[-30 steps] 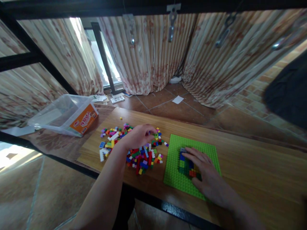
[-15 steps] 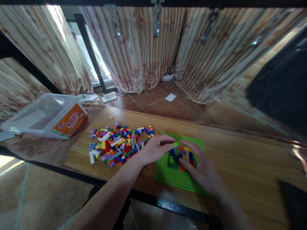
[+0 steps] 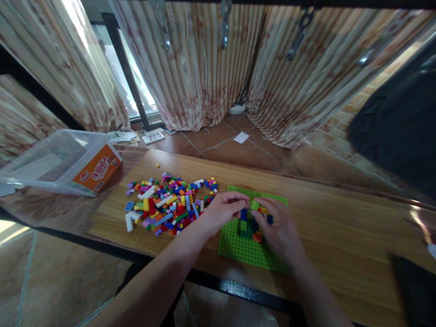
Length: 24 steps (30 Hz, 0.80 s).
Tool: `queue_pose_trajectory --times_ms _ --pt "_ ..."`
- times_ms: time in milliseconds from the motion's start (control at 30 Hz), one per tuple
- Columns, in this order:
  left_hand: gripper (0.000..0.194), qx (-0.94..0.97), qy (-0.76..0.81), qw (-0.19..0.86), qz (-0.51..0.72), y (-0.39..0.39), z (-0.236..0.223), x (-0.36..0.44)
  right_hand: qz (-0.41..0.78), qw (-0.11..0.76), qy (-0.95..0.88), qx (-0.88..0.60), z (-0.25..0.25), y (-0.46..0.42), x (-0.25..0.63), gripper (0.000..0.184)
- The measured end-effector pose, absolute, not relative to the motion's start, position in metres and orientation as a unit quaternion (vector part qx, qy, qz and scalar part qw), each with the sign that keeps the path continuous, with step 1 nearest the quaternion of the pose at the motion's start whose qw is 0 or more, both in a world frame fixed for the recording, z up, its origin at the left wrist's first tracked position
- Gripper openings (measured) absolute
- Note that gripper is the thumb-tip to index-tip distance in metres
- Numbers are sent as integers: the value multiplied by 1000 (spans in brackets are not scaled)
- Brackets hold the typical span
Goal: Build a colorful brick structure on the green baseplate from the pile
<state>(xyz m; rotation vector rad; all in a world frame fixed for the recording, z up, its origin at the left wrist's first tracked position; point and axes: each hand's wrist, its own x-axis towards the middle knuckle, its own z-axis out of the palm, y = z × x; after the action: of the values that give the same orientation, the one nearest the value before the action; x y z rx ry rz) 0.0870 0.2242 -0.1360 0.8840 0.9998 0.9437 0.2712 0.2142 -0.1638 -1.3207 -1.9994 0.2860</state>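
A green studded baseplate [image 3: 235, 250] lies on the wooden table, bearing a low structure of coloured bricks [image 3: 258, 237] in blue, green, orange and yellow. Over its far side, my right hand [image 3: 279, 231] pinches a small lime green brick [image 3: 254, 205] between thumb and index finger. Close to its left, my left hand [image 3: 223, 211] has thumb and index fingertips pressed together; whatever they grip is too small to make out. The right hand covers part of the structure.
A large pile of loose bricks [image 3: 170, 204] spreads left of the baseplate. Farther left stands a clear plastic bin [image 3: 64, 177] with an orange label. A dark object [image 3: 412, 281] sits at the table's right end. Curtains [image 3: 204, 68] hang beyond the table.
My right thumb and index finger have closed in on the lime green brick, which was beside my left fingertips. The right hand has shifted slightly left; the left hand stays almost in place.
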Motion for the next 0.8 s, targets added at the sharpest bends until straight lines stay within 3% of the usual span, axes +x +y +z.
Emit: queue_pose_trajectory --times_ms 333,800 --pt "18 572 552 456 400 236 -162 83 87 227 -809 -535 -176 222 267 31" --pt "20 634 581 381 339 235 -156 90 151 213 -795 -547 -172 228 266 30"
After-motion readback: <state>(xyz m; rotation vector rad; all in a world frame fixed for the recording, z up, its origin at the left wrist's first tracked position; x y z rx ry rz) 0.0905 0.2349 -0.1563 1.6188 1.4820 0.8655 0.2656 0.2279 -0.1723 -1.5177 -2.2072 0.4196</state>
